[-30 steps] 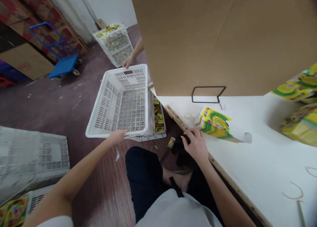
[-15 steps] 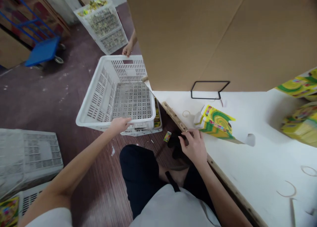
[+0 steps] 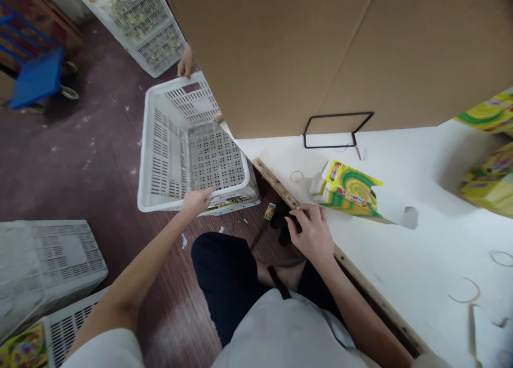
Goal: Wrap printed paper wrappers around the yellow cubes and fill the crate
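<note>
My left hand (image 3: 195, 203) is closed over the near rim of a white plastic crate (image 3: 145, 159), whose slotted inside holds nothing. This crate sits tilted on a lower crate (image 3: 250, 201), mostly hidden under it. Another person's hand (image 3: 186, 63) is at the far rim, by the handle slot. My right hand (image 3: 313, 231) rests at the wooden edge (image 3: 276, 183) of the white table, its fingers loosely curled and the thumb apart, with nothing visible between them. Just beyond it on the table lies an opened yellow-and-green printed carton (image 3: 350, 189).
A tall cardboard sheet (image 3: 288, 52) stands across the table behind a black wire stand (image 3: 331, 130). More yellow cartons (image 3: 491, 186) are at the right. White crates (image 3: 66, 255) stand at the lower left, a filled crate stack (image 3: 138, 23) farther back, and a blue trolley (image 3: 38, 79) beyond.
The upper crate has turned and tips more, with its far end swung left; my left hand and the other person's hand stay at its rim. The view has shifted slightly. My right hand stays at the table edge.
</note>
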Demonstrator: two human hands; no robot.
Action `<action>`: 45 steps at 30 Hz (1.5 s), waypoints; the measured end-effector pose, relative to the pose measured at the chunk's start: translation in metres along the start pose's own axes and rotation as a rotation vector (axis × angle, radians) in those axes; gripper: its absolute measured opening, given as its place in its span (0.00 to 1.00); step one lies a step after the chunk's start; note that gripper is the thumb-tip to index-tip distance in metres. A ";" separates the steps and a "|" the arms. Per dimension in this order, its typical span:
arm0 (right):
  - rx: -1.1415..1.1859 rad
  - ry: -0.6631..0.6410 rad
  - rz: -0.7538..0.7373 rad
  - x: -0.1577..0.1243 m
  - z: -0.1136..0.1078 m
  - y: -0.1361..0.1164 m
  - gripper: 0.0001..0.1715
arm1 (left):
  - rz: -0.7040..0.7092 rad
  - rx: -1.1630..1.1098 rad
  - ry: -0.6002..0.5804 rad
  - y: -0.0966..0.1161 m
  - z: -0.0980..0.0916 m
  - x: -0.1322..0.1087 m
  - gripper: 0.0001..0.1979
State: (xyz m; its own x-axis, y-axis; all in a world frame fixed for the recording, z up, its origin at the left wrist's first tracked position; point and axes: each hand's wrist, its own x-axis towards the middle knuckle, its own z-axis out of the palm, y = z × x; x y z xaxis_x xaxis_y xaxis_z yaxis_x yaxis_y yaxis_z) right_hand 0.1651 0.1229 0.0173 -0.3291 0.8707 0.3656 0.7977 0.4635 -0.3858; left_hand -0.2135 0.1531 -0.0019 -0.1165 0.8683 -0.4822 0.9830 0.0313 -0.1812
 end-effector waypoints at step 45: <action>0.053 -0.129 0.061 0.005 0.005 0.002 0.09 | 0.011 -0.443 0.627 0.099 -0.032 -0.079 0.28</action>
State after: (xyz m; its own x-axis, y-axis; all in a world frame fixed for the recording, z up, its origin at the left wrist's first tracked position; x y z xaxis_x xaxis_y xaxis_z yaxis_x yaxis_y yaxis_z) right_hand 0.1621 0.1292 0.0144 -0.3453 0.9100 0.2296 0.7917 0.4138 -0.4495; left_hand -0.1023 0.1033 0.0459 -0.1341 0.9839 0.1181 0.9642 0.1020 0.2449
